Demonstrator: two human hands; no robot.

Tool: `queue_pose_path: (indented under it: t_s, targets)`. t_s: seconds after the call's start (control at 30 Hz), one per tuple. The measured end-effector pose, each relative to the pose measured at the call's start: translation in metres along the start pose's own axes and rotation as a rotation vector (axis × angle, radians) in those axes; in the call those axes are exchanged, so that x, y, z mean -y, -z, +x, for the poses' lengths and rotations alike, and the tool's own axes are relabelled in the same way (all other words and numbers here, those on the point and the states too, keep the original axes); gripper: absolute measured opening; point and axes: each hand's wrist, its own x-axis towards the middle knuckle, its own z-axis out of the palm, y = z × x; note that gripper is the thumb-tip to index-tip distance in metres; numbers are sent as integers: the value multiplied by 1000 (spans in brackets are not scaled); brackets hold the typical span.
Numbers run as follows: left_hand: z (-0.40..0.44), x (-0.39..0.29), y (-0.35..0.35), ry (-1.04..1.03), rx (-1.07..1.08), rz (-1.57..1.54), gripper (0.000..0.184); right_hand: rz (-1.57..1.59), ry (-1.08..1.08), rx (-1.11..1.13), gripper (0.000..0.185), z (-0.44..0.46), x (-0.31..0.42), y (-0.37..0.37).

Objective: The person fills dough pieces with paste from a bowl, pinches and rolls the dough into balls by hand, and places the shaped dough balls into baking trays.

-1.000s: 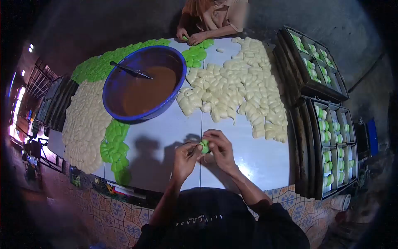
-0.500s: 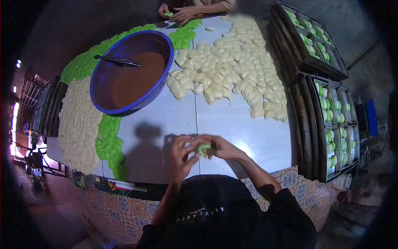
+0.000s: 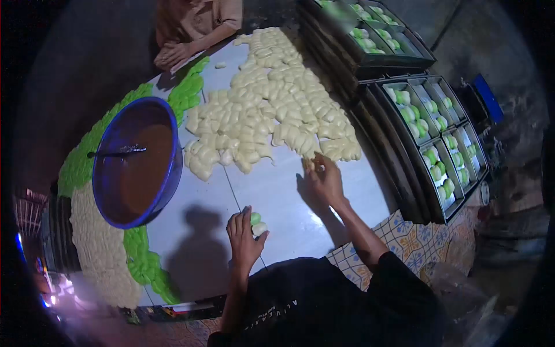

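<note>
Green and pale, two small dough pieces (image 3: 256,224) sit together in the curve of the left hand (image 3: 245,234), at the near middle of the table (image 3: 272,191). That hand is partly open, fingers on the left of the pieces and thumb on the near right; firm pressure on them cannot be confirmed. The right hand (image 3: 325,178) reaches farther out and to the right, its thumb and fingertips drawn nearly together at the near edge of the cream dough (image 3: 277,104). Whether it grips a piece cannot be told.

The cream dough covers the far middle and right of the table in a lumpy, crowded layer. Left of it stands a blue basin (image 3: 101,194) containing brown liquid (image 3: 147,179), with a dark-handled utensil (image 3: 115,153) lying in it. Green dough (image 3: 144,266) extends from the basin's near side toward the near edge; beside it, at left, is a paler dough bed (image 3: 101,248). Further green dough lies beyond the basin.

At the far side a co-worker (image 3: 193,26) in a tan shirt has both hands close together by the table edge. Metal trays (image 3: 378,95) stand stacked at right; the top ones are divided and hold green-and-white pieces (image 3: 442,179). Patterned tiles (image 3: 416,246) show at near right.
</note>
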Motion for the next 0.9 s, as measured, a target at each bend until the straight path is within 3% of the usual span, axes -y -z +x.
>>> queue_pose_path:
  t_s: [0.1, 0.17, 0.27, 0.43, 0.5, 0.6, 0.63, 0.67, 0.77, 0.83, 0.87, 0.9]
  targets:
    - [5, -2, -1, 0, 41, 76, 86, -135, 81, 1, 63, 18, -27, 11]
    - [7, -3, 2, 33, 107, 78, 86, -421, 164, 57, 74, 24, -36, 4]
    - [8, -10, 3, 0, 37, 55, 85, -566, 214, -52, 74, 26, -36, -14]
    - [0, -9, 10, -10, -103, 5, 82, -490, 208, -36, 71, 28, -53, -15]
    - [1, -10, 13, -28, -147, 3, 80, -490, 245, -161, 72, 22, -51, -12]
    - [2, -16, 17, -13, -193, -14, 71, -501, 194, -80, 71, 23, -52, -18]
    - [4, -16, 16, -58, -214, -58, 69, -463, 213, -106, 55, 26, -53, -20]
    - [7, -17, 16, -102, -239, -101, 67, -463, 214, -108, 55, 24, -54, -19]
    - [5, -19, 17, -166, -282, -142, 60, -266, 251, 43, 13, 4, -51, -28]
    - [2, -25, 22, -153, -304, -162, 48, -79, 294, 504, 12, -48, -16, -12]
    - [-1, -21, 21, -152, -313, -161, 48, 83, 192, 590, 20, -81, 0, -11]
    - [-6, -13, 18, -46, -240, -369, 40, 213, 390, 577, 29, -101, -5, -14]
